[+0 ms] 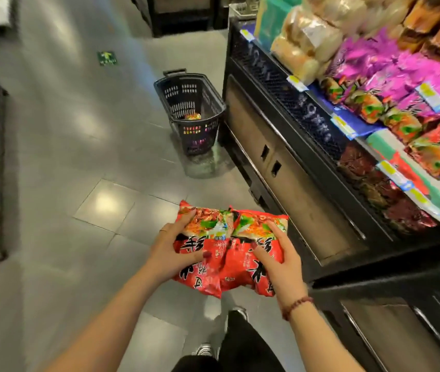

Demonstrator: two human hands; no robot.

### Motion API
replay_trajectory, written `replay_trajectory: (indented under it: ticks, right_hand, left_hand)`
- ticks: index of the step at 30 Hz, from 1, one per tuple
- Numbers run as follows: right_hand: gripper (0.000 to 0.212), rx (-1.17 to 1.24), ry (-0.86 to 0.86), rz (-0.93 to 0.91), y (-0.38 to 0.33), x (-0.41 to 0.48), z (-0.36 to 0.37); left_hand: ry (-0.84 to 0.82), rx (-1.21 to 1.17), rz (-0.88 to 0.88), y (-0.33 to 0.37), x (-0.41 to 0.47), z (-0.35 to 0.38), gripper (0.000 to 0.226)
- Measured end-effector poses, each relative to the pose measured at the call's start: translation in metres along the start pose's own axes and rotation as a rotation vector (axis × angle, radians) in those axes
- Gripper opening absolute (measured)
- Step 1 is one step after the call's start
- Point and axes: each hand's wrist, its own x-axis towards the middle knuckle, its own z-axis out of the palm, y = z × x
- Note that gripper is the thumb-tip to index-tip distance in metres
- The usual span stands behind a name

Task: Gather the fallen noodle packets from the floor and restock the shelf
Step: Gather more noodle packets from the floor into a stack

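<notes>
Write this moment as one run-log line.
left hand: holds left red noodle packet | right hand: holds right red noodle packet | shopping basket: on floor by shelf | stage: not yet shelved

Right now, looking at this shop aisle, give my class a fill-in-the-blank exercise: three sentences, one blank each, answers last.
1. The left hand and right hand hold ____ red noodle packets between them.
2. The black basket stands on the ____.
3. The shelf is on the person's ____ side.
Answers: two; floor; right.
</notes>
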Motion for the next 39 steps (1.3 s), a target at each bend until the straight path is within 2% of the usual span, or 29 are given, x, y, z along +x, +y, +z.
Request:
replay_trajectory:
  ticks: [8,17,23,32,39]
  right_hand:
    - [0.047,-0.066,-0.116,0.008,-0.035,0.142,0.062]
    - [0.049,-0.083,-0.256,0.021,-0.116,0.309,0.139]
    - [0.049,-0.1,-0.285,0.029,-0.143,0.389,0.202]
    - [0.05,-0.075,-0.173,0.011,-0.168,0.51,0.332]
    - [0.049,-0.036,-0.063,0.011,-0.193,0.592,0.412]
  left_hand:
    - [0.14,-0.036,-0.051,-0.006,0.119,-0.034,0.087]
    - [0.222,-0.073,-0.115,0.02,0.269,-0.105,0.086]
    - [0.202,-0.149,-0.156,0.005,0.347,-0.16,0.088]
    - [0.163,-0.116,-0.129,-0.02,0.505,-0.279,0.086]
    - [0.022,-0.032,-0.109,-0.023,0.631,-0.362,0.084]
